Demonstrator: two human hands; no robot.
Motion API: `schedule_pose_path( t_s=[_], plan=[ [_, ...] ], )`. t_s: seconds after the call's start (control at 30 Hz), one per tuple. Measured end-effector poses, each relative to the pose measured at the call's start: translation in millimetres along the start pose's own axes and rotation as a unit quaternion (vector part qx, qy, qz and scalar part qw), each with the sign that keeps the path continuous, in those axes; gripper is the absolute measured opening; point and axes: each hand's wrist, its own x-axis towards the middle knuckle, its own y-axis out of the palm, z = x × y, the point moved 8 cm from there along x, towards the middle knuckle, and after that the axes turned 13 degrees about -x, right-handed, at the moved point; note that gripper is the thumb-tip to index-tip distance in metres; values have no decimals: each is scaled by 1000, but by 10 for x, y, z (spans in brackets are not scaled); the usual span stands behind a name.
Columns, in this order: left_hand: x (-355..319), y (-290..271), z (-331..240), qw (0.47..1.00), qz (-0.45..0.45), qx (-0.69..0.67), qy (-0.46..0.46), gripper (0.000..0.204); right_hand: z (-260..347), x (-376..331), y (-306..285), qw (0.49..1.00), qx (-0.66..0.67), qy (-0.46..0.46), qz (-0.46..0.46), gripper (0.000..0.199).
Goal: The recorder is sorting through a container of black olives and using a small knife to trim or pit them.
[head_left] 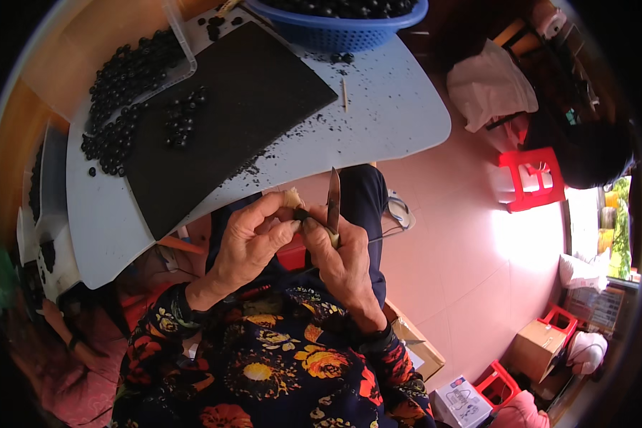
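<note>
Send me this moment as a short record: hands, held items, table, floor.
Left hand: fingertips pinching a small dark piece
Right hand: gripping a knife, blade pointing away from the wearer; thumb near the dark piece
Hand position: above the lap, by the near table edge
Table: white table with a black mat, dark scraps and a thin pale stick
Black pieces: heap at left
Far edge: blue basket, filled with dark pieces
Floor: red stool at right
</note>
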Motion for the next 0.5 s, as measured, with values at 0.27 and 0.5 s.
schedule_pose_path(
  t_s=[0.27, 0.5],
  plan=[
    [66, 99, 55, 998, 21, 54, 14, 23, -257, 2, 38, 957, 275, 61, 66, 23],
    [73, 252, -78, 981, 58, 125, 135, 29, -298, 23, -9, 965, 249, 77, 24, 19]
  ],
)
